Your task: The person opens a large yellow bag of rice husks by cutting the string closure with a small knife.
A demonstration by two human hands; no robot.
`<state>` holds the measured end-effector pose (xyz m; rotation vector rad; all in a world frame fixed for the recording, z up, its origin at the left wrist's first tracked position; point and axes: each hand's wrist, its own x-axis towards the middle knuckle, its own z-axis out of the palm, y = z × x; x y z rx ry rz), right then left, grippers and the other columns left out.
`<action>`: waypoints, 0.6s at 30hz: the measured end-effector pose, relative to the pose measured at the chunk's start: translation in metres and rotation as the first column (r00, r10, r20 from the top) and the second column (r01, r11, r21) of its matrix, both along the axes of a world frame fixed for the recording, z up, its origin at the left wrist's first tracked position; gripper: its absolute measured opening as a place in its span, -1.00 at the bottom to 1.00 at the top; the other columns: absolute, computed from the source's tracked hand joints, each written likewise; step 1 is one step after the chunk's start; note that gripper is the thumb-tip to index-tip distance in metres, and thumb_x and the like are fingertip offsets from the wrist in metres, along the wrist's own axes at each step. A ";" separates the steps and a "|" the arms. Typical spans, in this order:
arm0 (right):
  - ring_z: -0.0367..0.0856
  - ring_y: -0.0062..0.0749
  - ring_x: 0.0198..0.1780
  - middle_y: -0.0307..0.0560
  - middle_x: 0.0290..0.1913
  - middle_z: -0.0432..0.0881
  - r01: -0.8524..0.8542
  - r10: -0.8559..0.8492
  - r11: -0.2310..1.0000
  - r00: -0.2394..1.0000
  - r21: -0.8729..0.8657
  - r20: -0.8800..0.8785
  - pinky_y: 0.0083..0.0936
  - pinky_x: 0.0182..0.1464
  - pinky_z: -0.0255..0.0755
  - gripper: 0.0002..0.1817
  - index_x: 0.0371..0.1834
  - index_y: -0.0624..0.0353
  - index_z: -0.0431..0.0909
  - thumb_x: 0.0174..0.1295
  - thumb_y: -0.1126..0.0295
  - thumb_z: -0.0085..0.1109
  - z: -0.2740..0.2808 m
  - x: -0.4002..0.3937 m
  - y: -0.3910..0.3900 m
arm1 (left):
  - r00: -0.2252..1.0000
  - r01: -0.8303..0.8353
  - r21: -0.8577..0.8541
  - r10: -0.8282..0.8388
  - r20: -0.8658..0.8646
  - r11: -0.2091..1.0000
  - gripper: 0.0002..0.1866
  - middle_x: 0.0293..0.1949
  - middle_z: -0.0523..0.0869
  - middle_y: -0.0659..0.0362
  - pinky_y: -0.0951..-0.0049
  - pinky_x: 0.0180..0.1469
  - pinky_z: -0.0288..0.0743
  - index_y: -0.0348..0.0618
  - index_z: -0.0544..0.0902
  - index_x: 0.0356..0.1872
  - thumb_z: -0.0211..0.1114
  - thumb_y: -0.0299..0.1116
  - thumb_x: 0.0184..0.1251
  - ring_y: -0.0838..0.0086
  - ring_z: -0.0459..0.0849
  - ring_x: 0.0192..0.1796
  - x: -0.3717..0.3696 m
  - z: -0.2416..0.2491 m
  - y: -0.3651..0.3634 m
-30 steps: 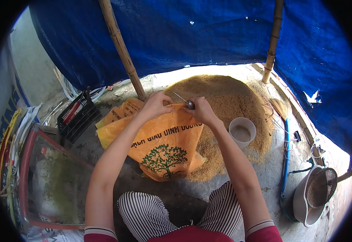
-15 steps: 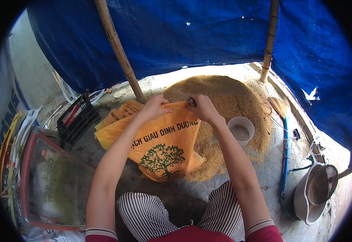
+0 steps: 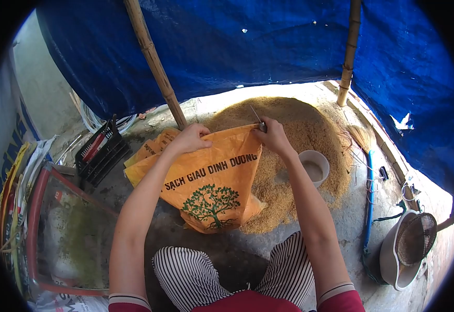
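An orange woven sack [image 3: 214, 177] with dark lettering and a green tree print hangs between my hands, its lower part resting on the floor. My left hand [image 3: 189, 139] is closed on the left of the sack's top edge. At the right end of that edge, my right hand [image 3: 273, 136] is closed on the sack and also holds a thin metal rod-like tool [image 3: 255, 112], its tip pointing up and left. The tool's exact kind cannot be made out. Behind the sack spreads a heap of golden grain [image 3: 289, 114], with a white bowl [image 3: 314, 167] sitting in it.
A broom with a blue handle [image 3: 370, 203] lies to the right. Beyond it stand a grey-white basin [image 3: 391, 255] and a mesh sieve [image 3: 417, 236]. At left are a black plastic rack [image 3: 102, 156] and a red-framed panel [image 3: 76, 239]. A blue tarp [image 3: 247, 47] hangs behind bamboo poles [image 3: 154, 62].
My hands have moved apart, my right hand going right and slightly up. The sack's top edge is stretched wider, and more of its lettering shows.
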<state>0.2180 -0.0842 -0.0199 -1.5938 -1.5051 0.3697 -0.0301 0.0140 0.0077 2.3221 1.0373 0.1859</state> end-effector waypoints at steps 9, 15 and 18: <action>0.62 -0.17 -0.52 0.12 -0.55 0.56 0.017 -0.015 1.000 0.995 0.017 -0.101 -0.36 -0.44 0.44 -0.83 -0.33 0.40 0.46 0.05 0.52 0.14 -0.003 -0.007 0.001 | 0.965 -0.032 0.416 -0.080 0.249 0.909 -0.68 -0.44 0.38 0.00 0.22 -0.22 0.32 -0.44 0.45 -0.49 0.31 -0.36 -0.16 0.16 0.44 -0.33 -0.001 -0.015 -0.022; 0.64 -0.25 -0.52 0.09 -0.58 0.58 0.020 -0.015 0.999 0.994 0.042 -0.110 -0.39 -0.43 0.47 -0.84 -0.33 0.41 0.46 0.06 0.53 0.13 -0.003 -0.009 0.000 | 0.991 -0.096 0.403 0.048 0.128 0.910 -0.69 -0.32 0.45 -0.06 0.19 -0.12 0.39 -0.47 0.53 -0.39 0.30 -0.39 -0.11 0.10 0.49 -0.18 -0.001 -0.012 -0.028; 0.64 -0.27 -0.51 0.06 -0.58 0.59 0.025 -0.019 0.996 0.997 0.086 -0.071 -0.41 -0.43 0.47 -0.85 -0.34 0.40 0.47 0.07 0.52 0.12 -0.011 -0.005 0.006 | 0.990 -0.103 0.455 0.047 0.132 0.885 -0.72 -0.32 0.44 -0.06 0.19 -0.07 0.41 -0.48 0.52 -0.40 0.26 -0.42 -0.11 0.09 0.48 -0.15 -0.001 -0.015 -0.031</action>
